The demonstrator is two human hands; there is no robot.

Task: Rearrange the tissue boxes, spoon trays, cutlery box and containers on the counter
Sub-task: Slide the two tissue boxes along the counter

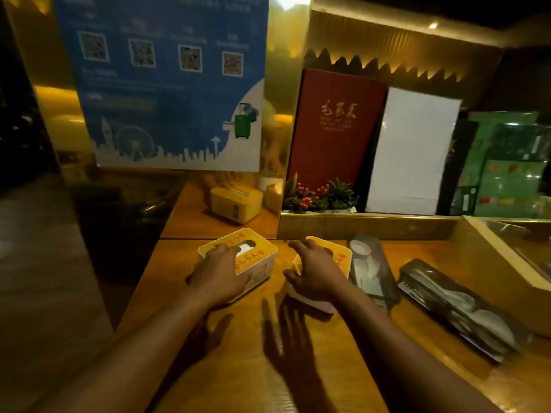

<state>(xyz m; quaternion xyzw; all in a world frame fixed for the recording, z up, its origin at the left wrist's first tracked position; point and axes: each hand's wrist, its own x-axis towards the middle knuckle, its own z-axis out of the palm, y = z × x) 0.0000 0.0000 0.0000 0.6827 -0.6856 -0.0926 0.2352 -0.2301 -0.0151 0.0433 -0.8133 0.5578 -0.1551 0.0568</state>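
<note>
Each hand lies on one yellow-topped tissue box, left hand (pixel 222 271) on the left box (pixel 256 263), right hand (pixel 313 271) on the right box (pixel 340 256), fingers spread over the lids, probably to slide both along the counter (pixel 238 368).

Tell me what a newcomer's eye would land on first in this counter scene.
The two yellow-topped tissue boxes at the centre of the wooden counter: the left hand lies on the left tissue box, the right hand on the right tissue box. Next, the big blue poster with QR codes on the wall behind, and the red menu standing to its right.
</note>
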